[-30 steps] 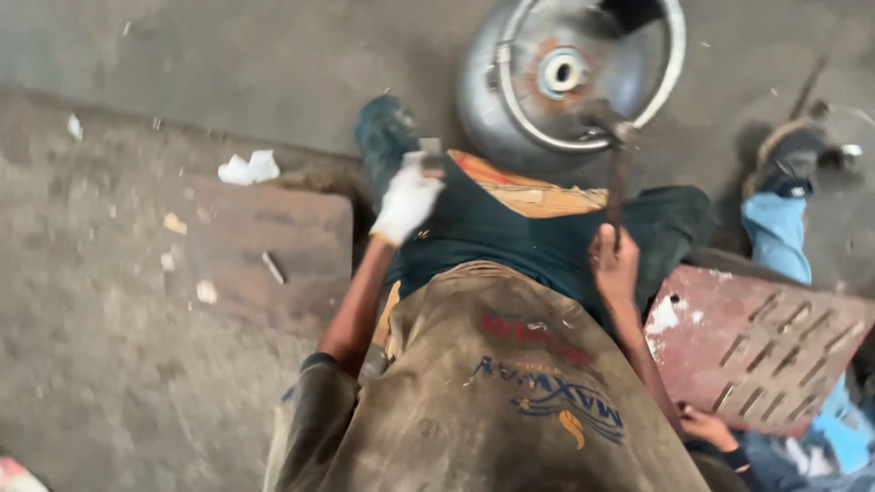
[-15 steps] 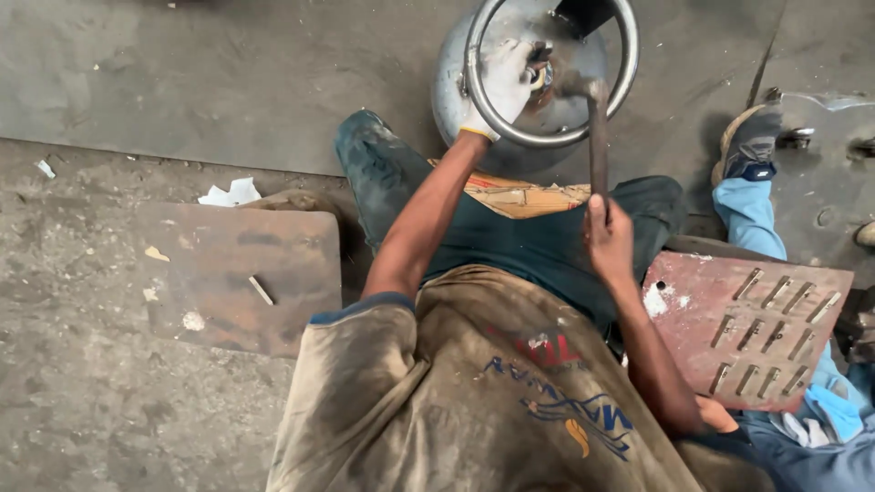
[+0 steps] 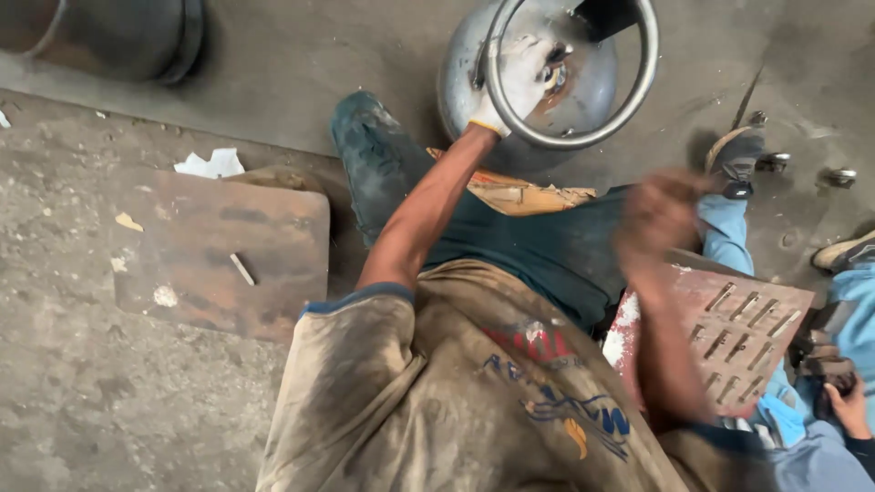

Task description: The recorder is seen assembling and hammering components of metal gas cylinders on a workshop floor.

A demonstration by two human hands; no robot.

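A grey gas cylinder [image 3: 465, 82] lies on the concrete floor with its round collar ring [image 3: 638, 82] facing me. My left hand [image 3: 519, 77], in a white glove, reaches inside the ring and curls around the valve fitting [image 3: 556, 73] at the cylinder's centre. Lower and to the right, above my lap, my bare right hand [image 3: 661, 214] is a blurred fist, apart from the cylinder. No tool shows in it through the blur.
A rusty steel plate [image 3: 219, 255] with a short metal pin [image 3: 241, 269] lies at left, a white paper scrap [image 3: 210, 164] behind it. A reddish slotted plate [image 3: 738, 328] sits at right beside another person's blue-trousered legs [image 3: 729, 237]. A second dark cylinder [image 3: 109, 36] lies at top left.
My left hand rose from my lap to the cylinder's valve and stays there. My right hand, which held a hammer's handle up at the cylinder, has swung back down and right.
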